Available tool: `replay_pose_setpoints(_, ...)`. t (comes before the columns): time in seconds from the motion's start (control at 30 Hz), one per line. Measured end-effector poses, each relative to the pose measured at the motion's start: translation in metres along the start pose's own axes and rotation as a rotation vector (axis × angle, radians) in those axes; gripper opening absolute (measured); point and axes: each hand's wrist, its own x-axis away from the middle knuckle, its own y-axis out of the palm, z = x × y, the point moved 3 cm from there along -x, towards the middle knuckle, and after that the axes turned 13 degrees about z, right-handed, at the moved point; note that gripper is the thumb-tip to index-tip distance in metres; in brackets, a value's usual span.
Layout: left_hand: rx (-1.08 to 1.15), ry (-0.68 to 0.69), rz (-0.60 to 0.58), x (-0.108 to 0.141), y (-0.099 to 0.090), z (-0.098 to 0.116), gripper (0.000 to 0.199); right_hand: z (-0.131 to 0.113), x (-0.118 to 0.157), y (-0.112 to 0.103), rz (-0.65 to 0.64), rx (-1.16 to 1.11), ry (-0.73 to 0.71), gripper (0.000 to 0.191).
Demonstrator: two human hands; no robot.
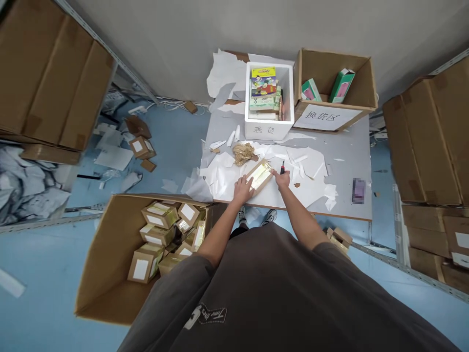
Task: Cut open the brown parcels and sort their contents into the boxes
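Note:
A small cardboard box (261,174) with shiny clear tape along its top lies slanted on the paper-littered table. My left hand (243,188) grips its near left end, fingers over the edge. At the box's right end is my right hand (281,178), closed around a red and black utility knife (282,167) that points away from me. The thumb side of that hand touches the box. Crumpled brown paper (243,153) sits just beyond the box, and torn white paper (308,155) is spread around it.
At the table's back stand a white foam box (269,131) of books and a carton (335,120) with green boxes. A large carton (106,254) of taped parcels is at my left. Shelves of cartons (428,142) flank both sides. A pixelated object (358,190) lies right.

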Motion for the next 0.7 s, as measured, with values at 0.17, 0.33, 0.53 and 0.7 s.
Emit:
replay_pose_setpoints(0.17,0.010,-0.006,-0.059,0.025,0.006,0.016,0.063,-0.044,-0.010,0.008,-0.078,-0.074,-0.009,0.052)
replay_pose_setpoints(0.33,-0.001,0.087,0.026,-0.007,-0.023,-0.004,0.055,-0.010,0.020,-0.017,-0.356,-0.328,0.067,0.034)
replay_pose_setpoints(0.53,0.107,0.510,-0.163,-0.047,-0.031,0.001,0.052,0.058,0.082,-0.018,-0.337,-0.136,0.007,0.049)
replay_pose_setpoints(0.7,0.088,0.605,-0.185,-0.061,-0.027,0.007,0.042,0.056,0.078,-0.007,-0.223,0.024,-0.038,0.050)
